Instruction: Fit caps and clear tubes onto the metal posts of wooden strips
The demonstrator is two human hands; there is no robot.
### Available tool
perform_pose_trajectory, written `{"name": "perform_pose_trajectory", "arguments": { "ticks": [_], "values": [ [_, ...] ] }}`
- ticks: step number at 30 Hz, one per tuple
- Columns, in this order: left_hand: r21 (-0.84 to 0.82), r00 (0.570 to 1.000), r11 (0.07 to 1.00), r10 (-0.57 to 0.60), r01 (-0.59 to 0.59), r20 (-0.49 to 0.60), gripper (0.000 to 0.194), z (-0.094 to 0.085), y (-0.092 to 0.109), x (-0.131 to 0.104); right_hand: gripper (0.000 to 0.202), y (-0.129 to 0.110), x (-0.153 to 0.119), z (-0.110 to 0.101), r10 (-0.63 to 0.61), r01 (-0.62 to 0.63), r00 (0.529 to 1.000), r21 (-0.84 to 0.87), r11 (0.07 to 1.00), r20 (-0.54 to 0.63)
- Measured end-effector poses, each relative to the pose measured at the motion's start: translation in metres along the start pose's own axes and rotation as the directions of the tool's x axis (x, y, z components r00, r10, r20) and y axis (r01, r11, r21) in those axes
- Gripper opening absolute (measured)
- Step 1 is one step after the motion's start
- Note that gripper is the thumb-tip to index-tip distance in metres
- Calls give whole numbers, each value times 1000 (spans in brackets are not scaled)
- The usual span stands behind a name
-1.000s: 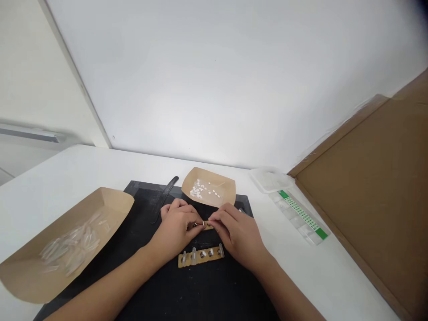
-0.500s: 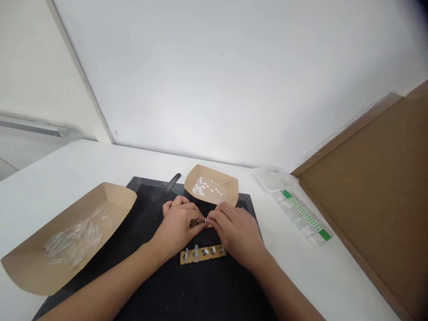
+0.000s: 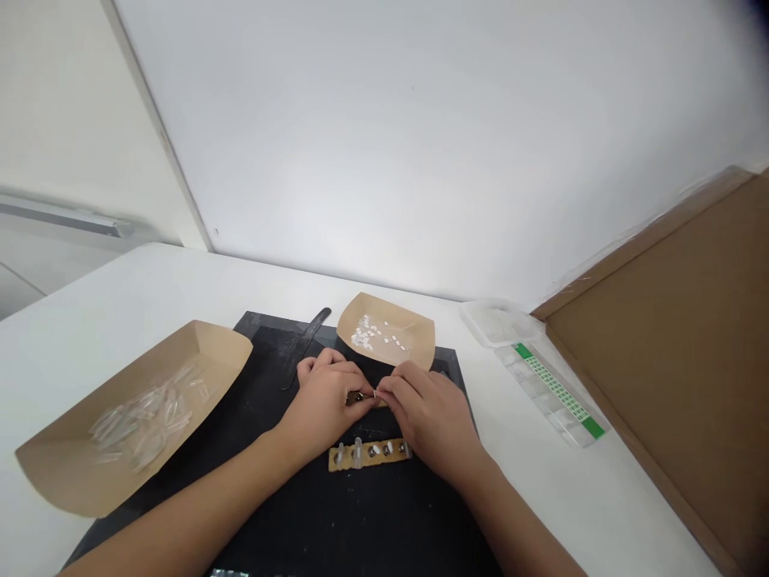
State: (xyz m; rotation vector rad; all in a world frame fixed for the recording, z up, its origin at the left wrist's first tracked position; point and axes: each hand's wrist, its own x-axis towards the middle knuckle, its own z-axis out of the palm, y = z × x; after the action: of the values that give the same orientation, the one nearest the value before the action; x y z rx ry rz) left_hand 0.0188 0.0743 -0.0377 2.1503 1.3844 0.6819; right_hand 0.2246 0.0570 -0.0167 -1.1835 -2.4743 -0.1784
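My right hand (image 3: 429, 413) is closed in a pinch at a tiny white piece (image 3: 376, 393). My left hand (image 3: 324, 401) meets it there, thumb and forefinger pressed in from the other side; what it grips is mostly hidden. Just under the fingertips, part of a second tan strip (image 3: 382, 404) and a shiny dark round bit (image 3: 359, 397) show. Nearer to me lies a tan strip (image 3: 364, 459) with a row of dark round spots. Small clear and white nail-tip-like pieces stand or lean on it, the right end close to my right hand.
A large cardboard tray (image 3: 54, 449) of clear nail-tip-like pieces sits left. Behind my hands, a smaller cardboard tray (image 3: 428, 340) holds white bits. A dark curved nail file (image 3: 309, 332) lies on the black mat (image 3: 336, 521). Right are a clear green-labelled case (image 3: 558, 393) and a cardboard panel (image 3: 673, 344).
The whole view has shifted slightly, so everything sits a little further right. Both hands keep their pinch at the white piece, with only a slight change at the fingertips.
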Motion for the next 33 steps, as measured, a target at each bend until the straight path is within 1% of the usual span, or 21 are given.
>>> {"name": "perform_pose_trajectory", "arguments": {
  "ticks": [5,10,15,21,29,33],
  "values": [
    [-1,1000,1000,-6,6,-10,15,1,0,0,22,0,1,0,5,-5,1000,10,1000,1],
    [-3,1000,1000,-1,1,-10,20,0,1,0,21,-1,2,-1,0,0,1000,20,1000,6],
    [-7,1000,1000,2,-3,-13,18,1,0,0,20,-1,1,-2,5,-6,1000,16,1000,21],
    [-4,1000,1000,2,-2,-14,20,0,0,0,19,0,2,-2,-5,5,999,15,1000,48],
    [6,1000,1000,7,-7,-10,25,0,0,0,15,3,3,-2,-18,17,999,27,999,46],
    [2,1000,1000,2,-2,-6,20,1,-2,0,14,6,3,-3,-48,46,998,54,997,30]
  ]
}}
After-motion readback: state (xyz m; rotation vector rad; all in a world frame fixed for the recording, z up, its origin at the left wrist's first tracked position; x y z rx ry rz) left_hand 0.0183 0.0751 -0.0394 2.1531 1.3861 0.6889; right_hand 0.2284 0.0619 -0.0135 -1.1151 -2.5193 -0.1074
